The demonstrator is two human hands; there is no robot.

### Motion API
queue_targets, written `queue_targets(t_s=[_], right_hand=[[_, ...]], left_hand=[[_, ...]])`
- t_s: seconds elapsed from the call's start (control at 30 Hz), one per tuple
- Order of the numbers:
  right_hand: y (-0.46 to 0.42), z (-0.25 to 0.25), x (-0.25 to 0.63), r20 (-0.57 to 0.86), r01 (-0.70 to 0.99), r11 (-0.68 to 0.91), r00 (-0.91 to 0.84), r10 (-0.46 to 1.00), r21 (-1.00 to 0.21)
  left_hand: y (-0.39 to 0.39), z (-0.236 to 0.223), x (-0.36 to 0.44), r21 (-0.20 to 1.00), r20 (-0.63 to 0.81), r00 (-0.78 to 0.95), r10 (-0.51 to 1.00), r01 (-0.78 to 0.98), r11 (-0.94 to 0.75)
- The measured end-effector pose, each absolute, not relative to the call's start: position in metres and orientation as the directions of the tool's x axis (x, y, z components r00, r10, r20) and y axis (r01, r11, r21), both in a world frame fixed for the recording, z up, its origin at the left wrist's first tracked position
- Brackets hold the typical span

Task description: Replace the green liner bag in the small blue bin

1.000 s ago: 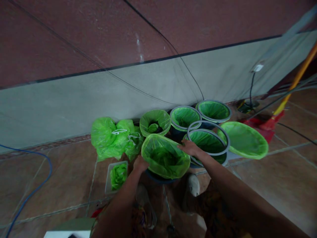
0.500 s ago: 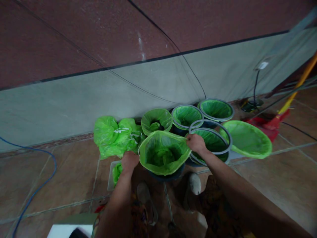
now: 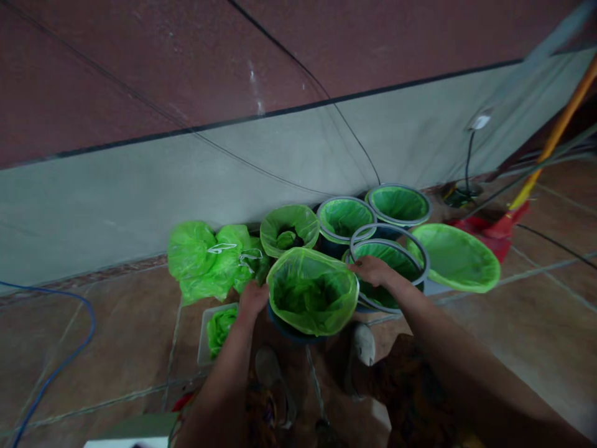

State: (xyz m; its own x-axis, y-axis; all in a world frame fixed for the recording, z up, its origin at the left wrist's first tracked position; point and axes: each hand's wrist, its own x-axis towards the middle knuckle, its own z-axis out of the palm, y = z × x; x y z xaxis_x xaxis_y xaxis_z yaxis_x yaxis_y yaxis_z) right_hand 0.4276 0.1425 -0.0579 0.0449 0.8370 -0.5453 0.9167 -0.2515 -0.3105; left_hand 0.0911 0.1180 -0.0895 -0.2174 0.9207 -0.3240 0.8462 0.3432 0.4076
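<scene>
A dark bin lined with a green plastic bag (image 3: 312,289) stands on the floor right in front of my feet. My left hand (image 3: 253,297) is closed on the bag's left edge at the rim. On the right side of the same rim, my right hand (image 3: 373,270) grips the bag with bent fingers. Just behind my right hand sits another lined bin with a grey ring (image 3: 389,261) on top.
More green-lined bins (image 3: 346,218) (image 3: 397,204) (image 3: 289,227) stand against the grey wall. A wide green-lined bin (image 3: 454,256) is at the right. Tied green bags (image 3: 209,260) lie at the left, by a clear tray of green bags (image 3: 219,330). A red dustpan (image 3: 489,233) and a blue hose (image 3: 51,367) lie on the tiled floor.
Both hands have shifted along the bag's rim: the left hand moved back toward the bin's left side, the right hand stayed at the right rim. The bag's opening sits more evenly over the bin.
</scene>
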Motion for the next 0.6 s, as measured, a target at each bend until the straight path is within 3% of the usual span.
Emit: queue_targets(t_s=[0.13,0.27,0.37,0.43,0.53,0.6], right_hand=[[0.135,-0.055,0.434,-0.647,0.852,-0.363,0.039,0.762,-0.377],[0.132,-0.060,0.430,-0.654,0.901,-0.269,-0.020,0.756,-0.339],[0.135,-0.054,0.425,-0.540,0.970,-0.070,-0.069,0.839,-0.232],[0.137,-0.045,0.424,-0.446,0.981,-0.019,-0.071,0.892,-0.193],[0.139,-0.031,0.422,-0.329,0.970,-0.040,-0.043,0.943,-0.241],[0.139,-0.024,0.420,-0.264,0.941,-0.066,-0.026,0.964,-0.333]], left_hand=[[0.121,-0.095,0.104,0.320,-0.382,-0.229,0.895,0.876,0.360],[0.121,-0.092,0.110,0.242,-0.402,-0.236,0.884,0.904,0.352],[0.121,-0.080,0.109,0.223,-0.379,-0.252,0.891,0.909,0.352],[0.121,-0.067,0.106,0.215,-0.345,-0.264,0.901,0.912,0.350],[0.119,-0.046,0.098,0.228,-0.285,-0.279,0.917,0.909,0.348],[0.118,-0.034,0.091,0.352,-0.208,-0.286,0.935,0.870,0.345]])
